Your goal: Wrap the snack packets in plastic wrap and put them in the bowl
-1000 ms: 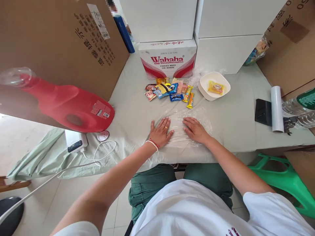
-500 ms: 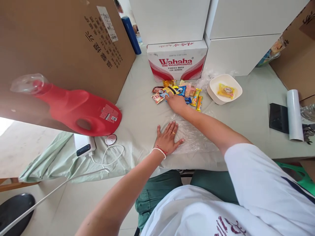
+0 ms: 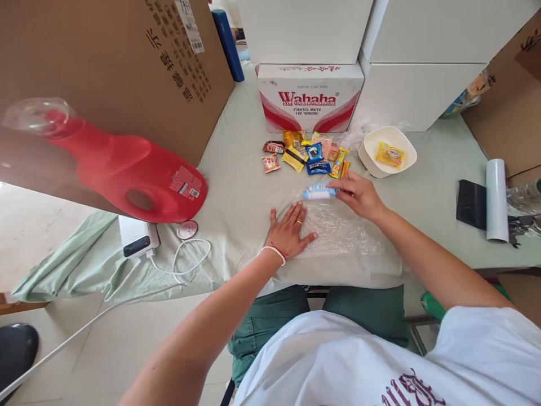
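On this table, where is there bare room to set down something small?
Bare cloth shows between the red jug and the left hand, and between the white bowl and the black object. It is crowded where snacks lie before the water box, and at the plastic film by the right hand.

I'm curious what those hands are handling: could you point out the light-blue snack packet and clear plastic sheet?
Light-blue snack packet (image 3: 319,192): head view, wrapper's middle.
Clear plastic sheet (image 3: 340,231): head view, wrinkled middle.

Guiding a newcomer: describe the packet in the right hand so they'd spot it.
Find the Wahaha box, then the snack pile before it. Closer in, the right hand holds the packet: pale blue and white, unlike the pile's deep-blue ones.
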A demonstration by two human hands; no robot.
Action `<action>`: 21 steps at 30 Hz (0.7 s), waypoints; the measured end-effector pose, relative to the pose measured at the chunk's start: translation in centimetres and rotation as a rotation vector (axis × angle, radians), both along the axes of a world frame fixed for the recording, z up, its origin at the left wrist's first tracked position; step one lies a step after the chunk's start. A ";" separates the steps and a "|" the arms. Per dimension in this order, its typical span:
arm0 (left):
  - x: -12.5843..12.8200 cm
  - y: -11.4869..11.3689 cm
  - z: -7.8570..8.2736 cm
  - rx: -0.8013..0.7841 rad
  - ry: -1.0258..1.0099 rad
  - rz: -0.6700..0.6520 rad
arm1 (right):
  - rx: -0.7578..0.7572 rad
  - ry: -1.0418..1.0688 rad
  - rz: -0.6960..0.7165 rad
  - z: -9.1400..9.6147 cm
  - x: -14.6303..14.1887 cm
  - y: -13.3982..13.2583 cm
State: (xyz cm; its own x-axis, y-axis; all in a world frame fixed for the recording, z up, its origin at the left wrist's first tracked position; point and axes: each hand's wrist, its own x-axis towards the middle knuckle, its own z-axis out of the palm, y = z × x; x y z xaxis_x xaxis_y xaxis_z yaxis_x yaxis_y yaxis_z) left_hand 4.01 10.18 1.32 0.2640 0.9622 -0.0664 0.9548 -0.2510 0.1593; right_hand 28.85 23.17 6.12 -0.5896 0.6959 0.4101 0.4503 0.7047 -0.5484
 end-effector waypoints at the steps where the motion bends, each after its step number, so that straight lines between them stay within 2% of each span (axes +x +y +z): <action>1: 0.0 0.0 0.0 0.001 -0.003 0.001 | -0.039 -0.033 0.052 -0.5 1.6 -1.5; 4: 0.1 0.0 0.0 0.000 -0.011 0.003 | -0.165 -0.202 0.169 -1.4 4.7 -4.5; 6: 0.2 0.1 0.0 0.000 -0.019 0.005 | -0.177 -0.270 0.166 -1.1 5.2 -5.1; 11: 0.3 0.1 0.0 0.000 -0.029 0.019 | -0.117 -0.357 0.150 0.0 2.4 -4.9; 15: 0.3 0.2 -0.1 -0.008 -0.023 0.033 | -0.165 -0.457 0.135 -0.9 0.7 -5.3; 18: 0.3 0.2 -0.2 -0.013 -0.022 0.028 | -0.138 -0.385 0.136 -1.8 1.0 -6.0; 21: 0.2 0.2 -0.2 -0.007 -0.024 0.028 | -0.137 -0.426 0.135 -2.4 1.3 -6.8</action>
